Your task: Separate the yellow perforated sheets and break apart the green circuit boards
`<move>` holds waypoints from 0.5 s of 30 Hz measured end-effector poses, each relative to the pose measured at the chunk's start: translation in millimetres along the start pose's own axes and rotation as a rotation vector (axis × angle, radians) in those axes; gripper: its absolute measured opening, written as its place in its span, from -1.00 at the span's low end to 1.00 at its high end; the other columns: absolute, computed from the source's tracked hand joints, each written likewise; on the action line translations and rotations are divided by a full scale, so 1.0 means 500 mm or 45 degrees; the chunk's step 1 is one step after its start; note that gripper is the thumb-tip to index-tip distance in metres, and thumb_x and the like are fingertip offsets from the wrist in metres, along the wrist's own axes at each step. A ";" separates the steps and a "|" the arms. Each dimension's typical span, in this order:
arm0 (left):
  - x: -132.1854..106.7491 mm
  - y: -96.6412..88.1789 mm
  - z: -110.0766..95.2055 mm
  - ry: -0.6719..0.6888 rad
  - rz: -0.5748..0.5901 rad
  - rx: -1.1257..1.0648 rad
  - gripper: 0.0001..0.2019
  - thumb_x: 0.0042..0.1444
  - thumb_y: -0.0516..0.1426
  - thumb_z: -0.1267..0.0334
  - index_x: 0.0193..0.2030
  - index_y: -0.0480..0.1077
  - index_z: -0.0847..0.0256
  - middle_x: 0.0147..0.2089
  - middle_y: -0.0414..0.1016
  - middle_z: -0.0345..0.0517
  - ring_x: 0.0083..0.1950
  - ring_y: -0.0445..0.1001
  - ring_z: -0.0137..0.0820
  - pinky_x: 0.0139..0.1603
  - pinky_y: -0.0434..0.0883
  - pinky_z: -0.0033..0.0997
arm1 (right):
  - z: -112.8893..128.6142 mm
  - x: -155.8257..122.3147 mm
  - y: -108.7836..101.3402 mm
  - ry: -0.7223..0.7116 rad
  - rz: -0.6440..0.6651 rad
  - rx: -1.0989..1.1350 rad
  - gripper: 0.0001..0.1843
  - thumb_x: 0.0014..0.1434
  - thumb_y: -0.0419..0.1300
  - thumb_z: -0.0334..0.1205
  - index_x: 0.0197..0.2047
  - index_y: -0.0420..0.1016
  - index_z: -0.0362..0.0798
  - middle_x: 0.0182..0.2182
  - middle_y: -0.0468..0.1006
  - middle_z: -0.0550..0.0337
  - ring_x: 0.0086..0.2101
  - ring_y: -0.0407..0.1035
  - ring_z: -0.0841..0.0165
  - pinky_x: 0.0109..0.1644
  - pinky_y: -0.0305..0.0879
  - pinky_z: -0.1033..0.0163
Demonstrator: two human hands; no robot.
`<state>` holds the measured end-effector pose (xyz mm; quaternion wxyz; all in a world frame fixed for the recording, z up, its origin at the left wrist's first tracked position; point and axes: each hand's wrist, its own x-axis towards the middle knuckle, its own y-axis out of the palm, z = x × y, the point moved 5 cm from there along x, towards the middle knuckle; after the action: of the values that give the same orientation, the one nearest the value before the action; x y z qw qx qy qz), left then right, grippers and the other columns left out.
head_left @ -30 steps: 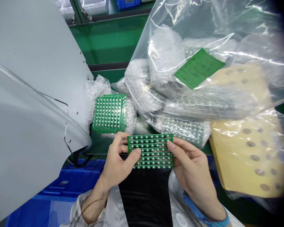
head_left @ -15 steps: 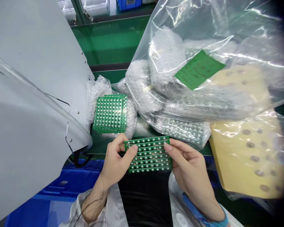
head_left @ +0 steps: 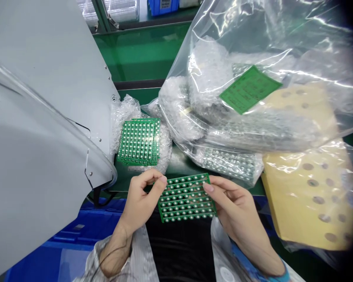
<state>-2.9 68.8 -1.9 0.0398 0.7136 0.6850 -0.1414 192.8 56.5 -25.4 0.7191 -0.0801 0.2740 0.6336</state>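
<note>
A green circuit board panel [head_left: 184,197], slotted into rows with small white components, is held up in front of me. My left hand [head_left: 144,199] pinches its upper left corner between thumb and forefinger. On the right edge, my right hand [head_left: 235,211] grips the panel, thumb on its face and fingers behind. Just beyond my left hand lies a stack of similar green panels [head_left: 139,141] on bubble wrap [head_left: 164,147].
A large clear plastic bag [head_left: 206,23] with bubble-wrapped boards and a green label [head_left: 251,89] fills the right. A yellow sheet with holes [head_left: 300,211] lies there too. On the left stands a grey machine housing [head_left: 41,117], above a blue bin [head_left: 97,223].
The panel has dropped slightly and tilted a little. My left thumb has slid from the panel's face toward its upper left corner. The right hand keeps its grip.
</note>
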 end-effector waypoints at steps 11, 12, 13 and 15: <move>0.013 0.043 -0.053 0.132 0.190 0.346 -0.75 0.31 -0.01 0.21 -0.38 0.32 0.21 -0.45 0.32 -0.27 -0.40 0.27 -0.48 -0.36 0.16 -0.46 | 0.136 -0.014 0.097 -1.273 0.512 -1.513 -0.85 0.25 0.13 -0.36 -0.13 0.46 -0.01 -0.19 0.58 0.14 -0.16 0.45 0.30 0.32 0.00 -0.13; 0.015 0.047 -0.056 0.138 0.208 0.365 -0.75 0.31 -0.02 0.21 -0.38 0.32 0.20 -0.45 0.31 -0.27 -0.40 0.27 -0.48 -0.36 0.14 -0.46 | 0.134 -0.006 0.102 -1.223 0.596 -1.581 -0.86 0.29 0.08 -0.34 -0.16 0.45 -0.02 -0.24 0.57 0.16 -0.21 0.46 0.33 0.31 -0.01 -0.13; 0.017 0.050 -0.058 0.142 0.218 0.380 -0.76 0.31 -0.03 0.22 -0.38 0.31 0.20 -0.46 0.30 -0.27 -0.41 0.26 -0.48 -0.37 0.13 -0.45 | 0.131 0.002 0.105 -1.162 0.653 -1.623 -0.84 0.31 0.03 -0.34 -0.19 0.44 -0.03 -0.27 0.56 0.18 -0.25 0.45 0.34 0.31 -0.01 -0.14; 0.020 0.054 -0.061 0.154 0.217 0.394 -0.77 0.31 -0.04 0.26 -0.38 0.29 0.19 -0.47 0.27 -0.28 -0.42 0.23 -0.48 -0.37 0.11 -0.45 | 0.123 0.015 0.108 -1.063 0.720 -1.643 -0.81 0.33 -0.02 -0.34 -0.21 0.41 -0.03 -0.30 0.55 0.18 -0.27 0.45 0.35 0.29 0.02 -0.14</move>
<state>28.6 84.8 20.8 -0.0997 0.7737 0.5935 -0.1980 159.8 101.4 35.0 0.3872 -0.1636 -0.4251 0.8016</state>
